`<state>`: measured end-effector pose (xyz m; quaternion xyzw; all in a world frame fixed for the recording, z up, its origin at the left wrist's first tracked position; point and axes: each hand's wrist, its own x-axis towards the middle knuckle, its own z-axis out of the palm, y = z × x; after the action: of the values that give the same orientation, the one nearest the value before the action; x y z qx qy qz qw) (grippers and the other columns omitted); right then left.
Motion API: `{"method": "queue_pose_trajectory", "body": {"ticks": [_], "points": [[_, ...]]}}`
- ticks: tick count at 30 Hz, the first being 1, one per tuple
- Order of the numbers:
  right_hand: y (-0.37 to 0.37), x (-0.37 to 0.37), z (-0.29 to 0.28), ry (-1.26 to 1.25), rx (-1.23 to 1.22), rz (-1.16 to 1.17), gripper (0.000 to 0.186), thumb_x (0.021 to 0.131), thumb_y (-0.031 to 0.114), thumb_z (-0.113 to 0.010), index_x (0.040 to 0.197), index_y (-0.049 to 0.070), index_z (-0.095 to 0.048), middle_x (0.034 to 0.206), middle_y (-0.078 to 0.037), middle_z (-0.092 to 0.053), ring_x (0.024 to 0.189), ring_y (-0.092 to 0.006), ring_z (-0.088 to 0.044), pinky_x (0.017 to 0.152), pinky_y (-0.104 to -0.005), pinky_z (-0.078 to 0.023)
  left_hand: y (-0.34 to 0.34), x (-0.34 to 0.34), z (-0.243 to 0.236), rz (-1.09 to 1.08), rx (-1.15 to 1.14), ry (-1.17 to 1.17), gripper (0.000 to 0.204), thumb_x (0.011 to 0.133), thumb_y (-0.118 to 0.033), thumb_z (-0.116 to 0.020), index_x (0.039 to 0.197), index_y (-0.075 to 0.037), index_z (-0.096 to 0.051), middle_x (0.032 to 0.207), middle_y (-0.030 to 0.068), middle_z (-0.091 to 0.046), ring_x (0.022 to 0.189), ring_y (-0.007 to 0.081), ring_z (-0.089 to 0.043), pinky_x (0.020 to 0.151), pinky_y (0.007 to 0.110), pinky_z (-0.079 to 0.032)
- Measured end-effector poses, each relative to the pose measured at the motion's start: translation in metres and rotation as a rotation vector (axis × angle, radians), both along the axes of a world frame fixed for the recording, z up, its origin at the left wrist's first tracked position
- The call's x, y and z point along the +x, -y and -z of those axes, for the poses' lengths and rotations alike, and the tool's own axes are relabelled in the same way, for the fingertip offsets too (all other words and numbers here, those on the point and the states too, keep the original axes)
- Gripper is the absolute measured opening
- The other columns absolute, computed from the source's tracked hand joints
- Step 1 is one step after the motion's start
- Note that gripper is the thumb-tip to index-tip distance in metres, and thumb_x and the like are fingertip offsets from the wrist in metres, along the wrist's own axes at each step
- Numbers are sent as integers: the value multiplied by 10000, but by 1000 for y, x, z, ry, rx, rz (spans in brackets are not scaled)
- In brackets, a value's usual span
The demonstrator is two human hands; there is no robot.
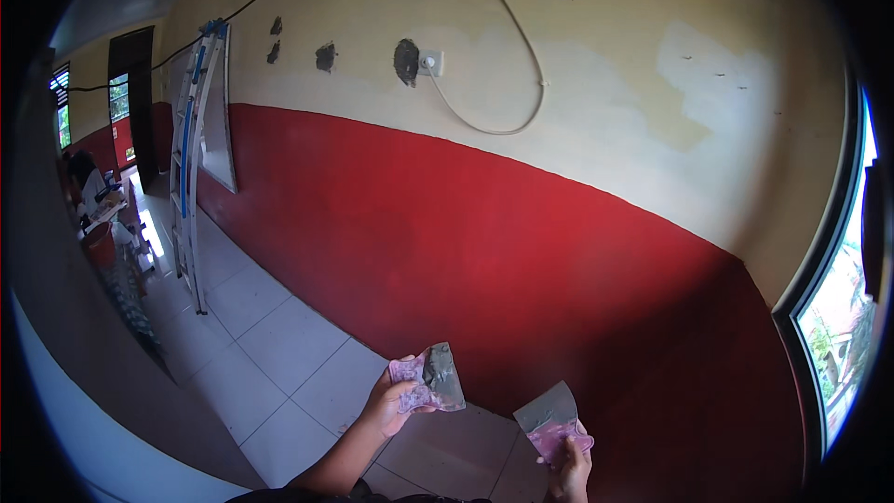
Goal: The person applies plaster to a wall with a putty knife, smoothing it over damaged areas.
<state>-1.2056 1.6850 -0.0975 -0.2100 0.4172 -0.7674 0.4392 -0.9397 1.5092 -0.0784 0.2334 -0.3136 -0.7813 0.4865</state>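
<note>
My left hand (388, 410) is closed on the pinkish, stained handle of a putty scraper (448, 382). Dark grey paste clings to that scraper's wide blade. A second putty scraper (548, 412) is gripped in my right hand (571, 477), its greyish blade tilted up and left. The two blades are apart, in front of the red lower part of the wall (438, 214), and neither seems to touch it. Higher up, the cream part of the wall (307, 84) bears several dark grey patches, one of them (406, 62) beside a white socket (430, 62).
A pale cable (541, 65) loops down to the socket. At the left, a stepladder (191, 149) stands on the tiled floor (251, 354) before a framed board (217, 121). Farther left are a reddish bucket (98, 244) and clutter. A window (843, 345) borders the right side.
</note>
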Motion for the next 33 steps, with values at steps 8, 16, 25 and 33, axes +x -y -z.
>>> {"method": "queue_pose_trajectory", "body": {"ticks": [8, 16, 25, 33], "points": [[144, 125, 0, -110, 74, -109, 438, 843, 111, -563, 1255, 34, -436, 968, -92, -601, 765, -190, -619, 502, -316, -526, 92, 144, 31, -58, 13, -28, 526, 805, -38, -504, 1296, -103, -327, 1233, 135, -482, 1018, 287, -589, 658, 417, -588], [316, 288, 15, -83, 50, -282, 402, 875, 51, -504, 1269, 7, -434, 1019, -100, -587, 800, -186, -617, 557, -318, -553, 213, 312, 38, -133, -1, 42, 517, 798, -40, -505, 1284, -93, -335, 1214, 138, -508, 987, 272, -610, 652, 416, -588], [561, 346, 34, -233, 65, -559, 384, 874, 19, -471, 1257, 2, -439, 1009, -102, -598, 791, -186, -633, 589, -304, -558, 407, 381, 55, -374, -8, 73, 503, 816, -22, -445, 1302, -94, -338, 1179, 135, -530, 928, 273, -633, 619, 397, -594], [816, 363, 17, -167, -12, -634, 444, 882, 20, -476, 1316, 22, -384, 1076, -111, -586, 876, -193, -623, 597, -326, -557, 602, 394, 23, -472, -6, 68, 487, 796, -7, -429, 1271, -53, -333, 1180, 182, -517, 959, 322, -620, 621, 426, -605]]}}
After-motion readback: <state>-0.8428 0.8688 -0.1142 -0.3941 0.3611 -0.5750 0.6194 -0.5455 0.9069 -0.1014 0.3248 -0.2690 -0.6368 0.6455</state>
